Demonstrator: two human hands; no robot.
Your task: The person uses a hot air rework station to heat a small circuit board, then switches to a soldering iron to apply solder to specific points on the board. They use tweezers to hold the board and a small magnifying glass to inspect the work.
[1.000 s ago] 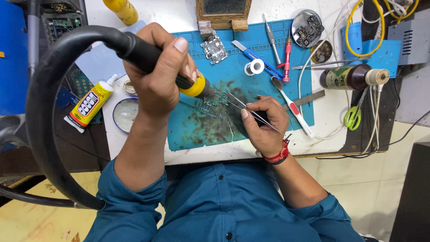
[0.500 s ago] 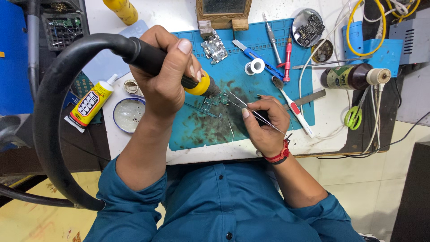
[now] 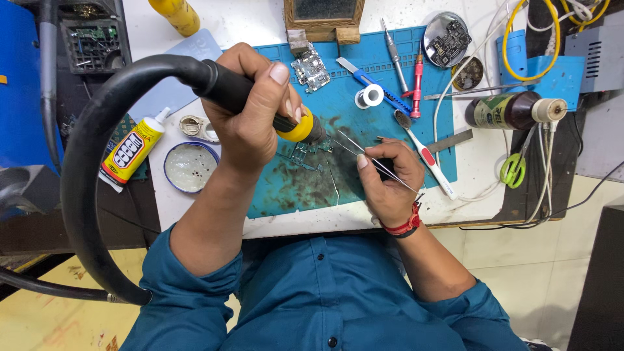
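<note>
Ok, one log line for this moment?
left hand: grips hot-air handle | right hand: holds tweezers | nozzle and tips: over small board on blue mat

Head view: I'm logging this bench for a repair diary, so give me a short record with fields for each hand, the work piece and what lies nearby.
left hand: grips a black hot-air wand with a yellow collar, nozzle aimed down at the mat
right hand: holds tweezers, tips pointing toward the nozzle
work piece: small board on the blue mat, under the nozzle
hose: thick, black, loops round the left arm
left of mat: glue tube, round tin
on mat: toothbrush, solder reel
</note>
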